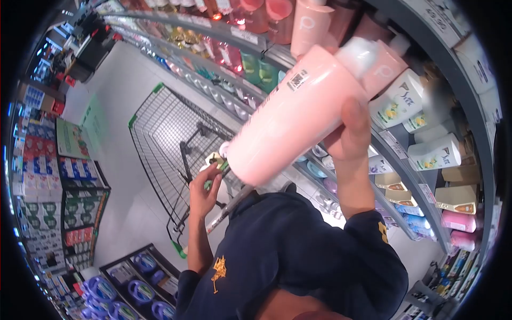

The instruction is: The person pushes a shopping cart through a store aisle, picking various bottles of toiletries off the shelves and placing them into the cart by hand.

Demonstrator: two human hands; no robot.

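My right hand (pixel 350 128) is closed around a large pink bottle (pixel 293 114) with a whitish cap, held up tilted close to the camera. A small printed label shows on its side. Below and to the left, my left hand (pixel 204 189) has its fingers curled at a green part on the near end of a wire shopping cart (pixel 176 122). Part of that grip is hidden. Behind the raised bottle stand similar pink bottles (pixel 311 24) on the shelf.
Shelves to the right hold white bottles (pixel 399 98), cream bottles (pixel 456 199) and pink bottles (pixel 458 221). Stacked boxed goods (pixel 40 170) line the left side. Purple-topped containers (pixel 101 288) sit at the lower left. Pale floor (pixel 120 176) runs along the aisle.
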